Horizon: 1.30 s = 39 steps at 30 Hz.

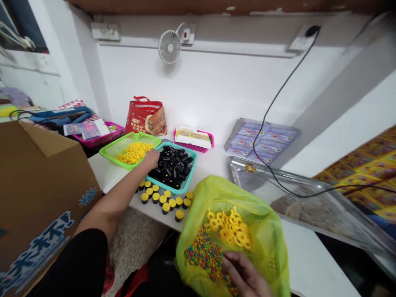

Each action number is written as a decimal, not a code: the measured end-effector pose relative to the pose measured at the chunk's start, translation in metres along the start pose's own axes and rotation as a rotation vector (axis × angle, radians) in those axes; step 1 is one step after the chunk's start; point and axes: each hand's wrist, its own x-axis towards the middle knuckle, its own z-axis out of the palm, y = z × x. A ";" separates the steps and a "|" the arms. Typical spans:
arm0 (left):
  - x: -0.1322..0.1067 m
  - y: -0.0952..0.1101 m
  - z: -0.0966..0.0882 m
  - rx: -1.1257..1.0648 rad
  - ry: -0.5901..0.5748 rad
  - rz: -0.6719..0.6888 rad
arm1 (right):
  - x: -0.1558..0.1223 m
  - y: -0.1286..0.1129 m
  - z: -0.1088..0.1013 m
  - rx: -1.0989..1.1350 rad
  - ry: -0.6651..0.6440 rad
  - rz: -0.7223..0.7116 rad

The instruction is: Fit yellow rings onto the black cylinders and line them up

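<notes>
My left hand (151, 159) reaches out over the near left edge of a teal basket (190, 175) full of small black cylinders (173, 166); its fingers curl down among them, and what they hold is hidden. My right hand (246, 275) rests low inside a yellow-green plastic bag (262, 214), fingers bent over a heap of tiny multicoloured beads (204, 253). Yellow rings (230, 229) lie in the same bag just above. Several black cylinders with yellow caps (163, 198) stand in rows on the white table in front of the teal basket.
A green basket (109, 150) of yellow rings sits left of the teal one. Behind stand a red bag (146, 116), two pink baskets (193, 140), and blue packets (261, 140). A cardboard box (37, 194) fills the left. A clear tray (309, 206) and black cable lie right.
</notes>
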 end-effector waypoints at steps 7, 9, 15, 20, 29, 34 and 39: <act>-0.057 0.055 0.003 -0.217 -0.035 0.086 | 0.046 -0.046 0.006 0.053 0.040 -0.094; -0.095 0.086 0.014 -0.353 -0.159 0.152 | 0.049 -0.058 0.016 -0.211 0.110 -0.383; -0.195 0.153 0.032 -0.922 -0.794 0.087 | 0.018 -0.061 0.022 -0.731 -0.021 -0.824; -0.205 0.151 0.025 -0.787 -0.615 0.184 | 0.009 -0.043 -0.010 -0.957 -0.117 -0.550; -0.234 0.134 0.047 -0.997 -0.282 -0.069 | 0.015 -0.018 0.023 -1.336 -0.388 -0.368; -0.234 0.135 0.045 -0.987 -0.311 -0.091 | 0.028 -0.013 0.050 -1.188 -0.427 -0.378; -0.233 0.130 0.042 -1.029 -0.351 -0.124 | 0.023 -0.008 0.035 -0.706 -0.315 -0.382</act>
